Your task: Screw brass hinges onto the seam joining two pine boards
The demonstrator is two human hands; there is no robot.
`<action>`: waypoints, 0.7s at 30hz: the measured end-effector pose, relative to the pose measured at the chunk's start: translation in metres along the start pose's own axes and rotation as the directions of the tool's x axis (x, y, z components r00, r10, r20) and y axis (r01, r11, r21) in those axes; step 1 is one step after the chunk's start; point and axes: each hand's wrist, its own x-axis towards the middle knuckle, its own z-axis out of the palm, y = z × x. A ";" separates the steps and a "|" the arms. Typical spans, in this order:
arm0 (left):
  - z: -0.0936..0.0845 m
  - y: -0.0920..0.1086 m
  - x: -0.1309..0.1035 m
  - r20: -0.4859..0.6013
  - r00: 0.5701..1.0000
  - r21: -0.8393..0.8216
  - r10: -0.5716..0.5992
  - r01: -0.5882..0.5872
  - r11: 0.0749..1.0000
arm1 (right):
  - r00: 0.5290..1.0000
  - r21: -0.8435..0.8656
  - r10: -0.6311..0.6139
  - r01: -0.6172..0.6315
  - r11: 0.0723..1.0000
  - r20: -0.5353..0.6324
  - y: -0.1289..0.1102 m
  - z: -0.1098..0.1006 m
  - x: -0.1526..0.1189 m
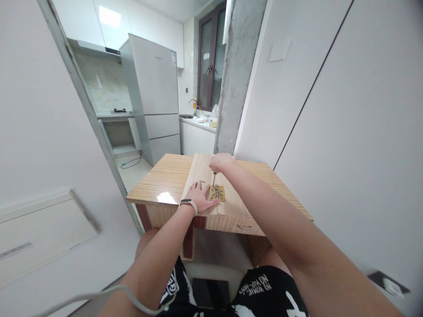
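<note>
Brass hinge [218,193] lies open and flat near the front edge of the work, across the seam between two pale boards: left board [202,165] and right board [235,208]. Screw-like bits show on its leaves; too small to tell how each one sits.

Screwdriver-like tool [214,179] stands nearly upright, slightly tilted, shaft running down to the upper left part of the hinge. Tip too small to confirm exact contact.

Right hand [221,162] is above the hinge, fingers curled closed round the tool's handle, which is mostly hidden in the fist. Left hand [199,197] is palm down on the left board, fingers spread, gripping nothing; index finger by the hinge's left edge, thumb along its near side. Pale wristband [189,202] on the left wrist. Small dark metal piece [202,182] on the left board, just past the left fingertips.

Boards rest on a wood-grain table [165,176]; drawer pull [243,227] on the near side. Below: black shorts with white print [259,286], dark flat object [210,293] between the thighs. Far side: grey fridge [158,83], sink counter [198,134], window [206,57].
</note>
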 end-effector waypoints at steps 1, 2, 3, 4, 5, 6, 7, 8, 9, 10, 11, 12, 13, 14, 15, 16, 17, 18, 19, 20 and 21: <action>0.000 0.000 0.000 0.000 1.000 0.002 0.000 0.000 1.000 | 1.000 -0.010 0.003 -0.003 1.000 0.015 -0.001 -0.001 0.000; 0.000 0.001 0.000 0.002 1.000 0.004 -0.002 0.002 1.000 | 1.000 -0.015 0.008 -0.007 1.000 0.025 -0.001 -0.001 0.000; 0.000 0.001 0.000 0.005 1.000 0.006 -0.003 0.003 1.000 | 1.000 -0.015 0.010 -0.009 1.000 0.026 -0.001 -0.001 0.000; -0.001 0.002 0.000 0.008 1.000 0.007 -0.004 0.004 1.000 | 1.000 -0.014 0.008 -0.007 1.000 0.021 -0.001 -0.002 0.000; -0.001 0.002 0.000 0.012 1.000 0.008 -0.005 0.005 1.000 | 1.000 -0.015 0.002 -0.001 1.000 0.015 0.000 -0.002 0.000; -0.001 0.002 0.000 0.015 1.000 0.009 -0.005 0.004 1.000 | 1.000 -0.020 -0.008 0.008 1.000 0.011 0.001 -0.001 0.000; -0.001 0.002 0.001 0.014 1.000 0.010 -0.005 0.005 1.000 | 1.000 -0.025 -0.019 0.020 0.999 0.009 0.002 -0.001 0.000; 0.000 0.002 0.001 0.010 1.000 0.011 -0.006 0.006 1.000 | 1.000 -0.029 -0.027 0.027 0.999 0.010 0.003 -0.001 0.000; 0.000 0.002 0.001 0.005 1.000 0.012 -0.006 0.006 1.000 | 1.000 -0.030 -0.028 0.028 0.999 0.012 0.004 -0.001 0.000; 0.000 0.002 0.001 -0.002 1.000 0.013 -0.005 0.005 1.000 | 1.000 -0.031 -0.023 0.023 0.999 0.015 0.004 -0.001 0.000; 0.001 0.002 0.001 -0.011 1.000 0.014 -0.003 0.004 1.000 | 1.000 -0.031 -0.019 0.020 0.999 0.015 0.004 -0.002 -0.001; 0.001 0.002 0.001 -0.018 1.000 0.014 -0.001 0.001 1.000 | 1.000 -0.033 -0.021 0.021 0.999 0.013 0.003 -0.002 -0.002; 0.001 0.002 0.001 -0.024 1.000 0.012 0.002 -0.002 1.000 | 1.000 -0.040 -0.029 0.029 0.999 0.012 0.002 -0.003 -0.003; 0.001 0.002 0.001 -0.026 1.000 0.010 0.005 -0.005 1.000 | 0.999 -0.049 -0.046 0.047 0.998 0.011 0.002 -0.004 -0.005; 0.001 0.002 0.000 -0.025 1.000 0.008 0.006 -0.006 1.000 | 0.998 -0.056 -0.070 0.070 0.996 0.008 0.001 -0.006 -0.007; 0.001 0.002 0.000 -0.022 1.000 0.005 0.006 -0.006 1.000 | 0.996 -0.062 -0.094 0.094 0.994 0.006 0.000 -0.006 -0.009; 0.001 0.002 0.000 -0.017 1.000 0.004 0.007 -0.007 1.000 | 0.993 -0.064 -0.116 0.116 0.991 0.005 0.000 -0.007 -0.010; 0.001 0.002 0.000 -0.013 1.000 0.003 0.008 -0.008 1.000 | 0.991 -0.062 -0.133 0.133 0.989 0.003 0.000 -0.007 -0.011; 0.000 0.002 0.000 -0.010 1.000 0.004 0.007 -0.007 1.000 | 0.990 -0.052 -0.144 0.144 0.988 -0.001 0.001 -0.007 -0.011; 0.000 0.002 0.000 -0.010 1.000 0.006 0.007 -0.007 1.000 | 0.989 -0.036 -0.145 0.144 0.989 -0.009 0.001 -0.006 -0.012; 0.000 0.002 0.000 -0.012 1.000 0.009 0.008 -0.008 1.000 | 0.991 -0.016 -0.134 0.133 0.991 -0.021 0.002 -0.004 -0.012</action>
